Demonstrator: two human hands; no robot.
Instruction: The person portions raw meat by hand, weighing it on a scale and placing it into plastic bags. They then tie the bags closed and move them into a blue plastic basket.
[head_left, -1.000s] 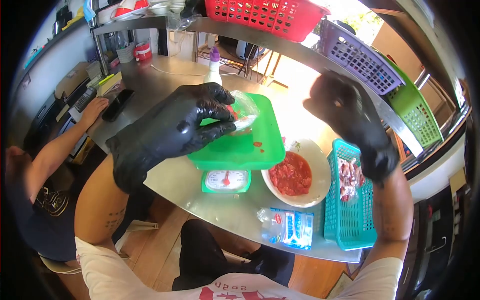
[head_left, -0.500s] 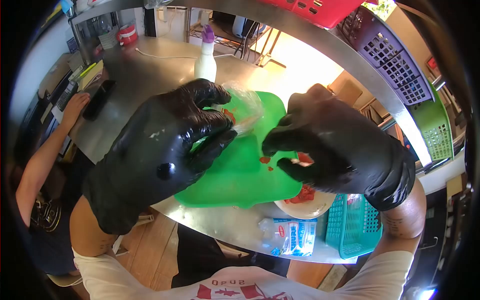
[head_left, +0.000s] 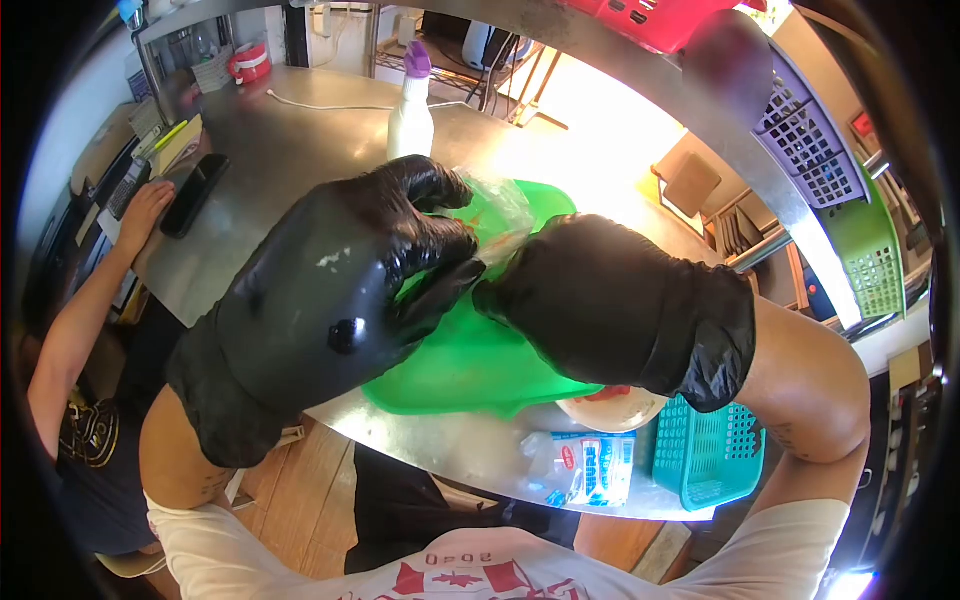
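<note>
My left hand (head_left: 335, 275), in a black glove, is closed on the edge of a clear plastic bag (head_left: 505, 210), with reddish smears showing through the film. Right beside it, my right hand (head_left: 610, 300), also black-gloved, is closed and turned down at the near side of the bag. Its fingertips are mostly hidden, and whatever they hold cannot be made out. Both hands hover over a green cutting board (head_left: 470, 365). A pale bowl (head_left: 640, 413) of red pieces sits partly hidden below my right wrist.
A printed plastic packet (head_left: 595, 470) and a teal basket (head_left: 705, 460) lie along the near table edge. Behind the board stands a white spray bottle (head_left: 411, 120). At left, another person's hand (head_left: 150, 205) rests beside a black phone (head_left: 195, 195). Baskets (head_left: 810, 145) line the upper right shelf.
My right hand has moved left, from above the bowl side of the board to the bag, and its fingers have closed together. My left hand has barely shifted.
</note>
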